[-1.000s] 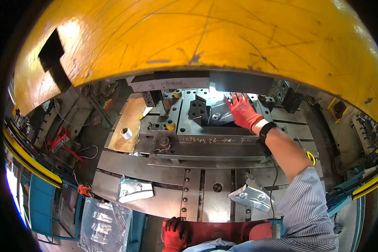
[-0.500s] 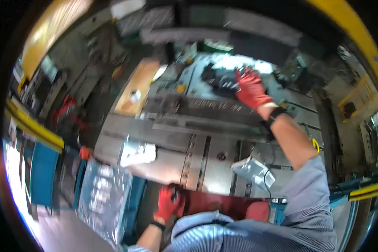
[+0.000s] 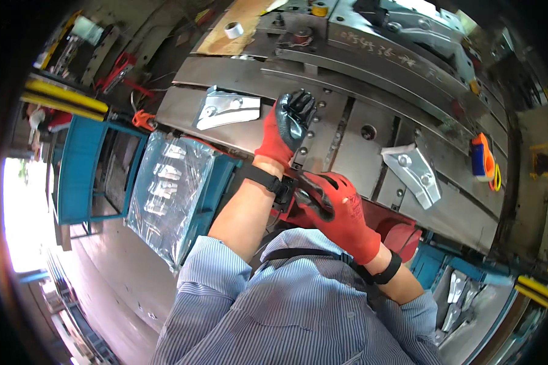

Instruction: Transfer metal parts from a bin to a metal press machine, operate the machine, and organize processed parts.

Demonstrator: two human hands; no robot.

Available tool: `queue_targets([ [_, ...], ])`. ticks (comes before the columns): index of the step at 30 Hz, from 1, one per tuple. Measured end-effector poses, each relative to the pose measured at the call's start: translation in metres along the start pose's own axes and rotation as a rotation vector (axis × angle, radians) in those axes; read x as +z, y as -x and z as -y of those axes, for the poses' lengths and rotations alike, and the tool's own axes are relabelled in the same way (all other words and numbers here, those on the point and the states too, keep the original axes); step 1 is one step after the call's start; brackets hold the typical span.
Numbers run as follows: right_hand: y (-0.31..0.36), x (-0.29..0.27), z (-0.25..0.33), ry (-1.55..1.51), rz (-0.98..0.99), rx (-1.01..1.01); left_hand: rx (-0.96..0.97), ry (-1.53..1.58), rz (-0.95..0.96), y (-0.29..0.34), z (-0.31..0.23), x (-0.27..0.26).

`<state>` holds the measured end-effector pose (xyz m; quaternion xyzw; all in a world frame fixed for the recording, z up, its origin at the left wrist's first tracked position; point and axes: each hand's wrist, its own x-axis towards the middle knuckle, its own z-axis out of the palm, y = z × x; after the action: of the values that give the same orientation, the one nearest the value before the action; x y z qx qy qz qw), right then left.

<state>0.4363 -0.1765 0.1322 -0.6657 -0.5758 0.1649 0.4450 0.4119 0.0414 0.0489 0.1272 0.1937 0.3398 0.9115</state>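
My left hand point(image 3: 286, 128), in a red glove with a black-coated palm, is open over the steel machine bed point(image 3: 359, 152). Its palm faces up, with the fingers loosely bent and nothing in them. A small black device point(image 3: 283, 190) sits on the strap round my left wrist. My red-gloved right hand point(image 3: 341, 213) has its fingers curled at that device's edge, apparently gripping it; the exact contact is partly hidden. One shiny bent sheet-metal part point(image 3: 228, 109) lies left of my left hand, and another metal part point(image 3: 413, 173) lies to the right.
A long steel die block point(image 3: 377, 52) with chalk marks crosses the far side, with formed metal point(image 3: 420, 24) on top. A tape roll point(image 3: 233, 30) is on a wooden board. An orange-and-blue object point(image 3: 482, 158) stands right. A plastic-covered blue cart point(image 3: 164, 201) stands left; metal parts point(image 3: 456, 298) fill a bin.
My right hand has come back from the far die to my left wrist. My left hand has risen from the near edge over the bed and turned palm up. The view has tilted down.
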Motion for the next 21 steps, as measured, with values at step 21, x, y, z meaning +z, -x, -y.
queue_targets([
  [21, 0.000, -0.040, -0.003, -0.101, -0.144, 0.006, 0.228, -1.471, -0.070, 0.028, 0.143, -0.001],
])
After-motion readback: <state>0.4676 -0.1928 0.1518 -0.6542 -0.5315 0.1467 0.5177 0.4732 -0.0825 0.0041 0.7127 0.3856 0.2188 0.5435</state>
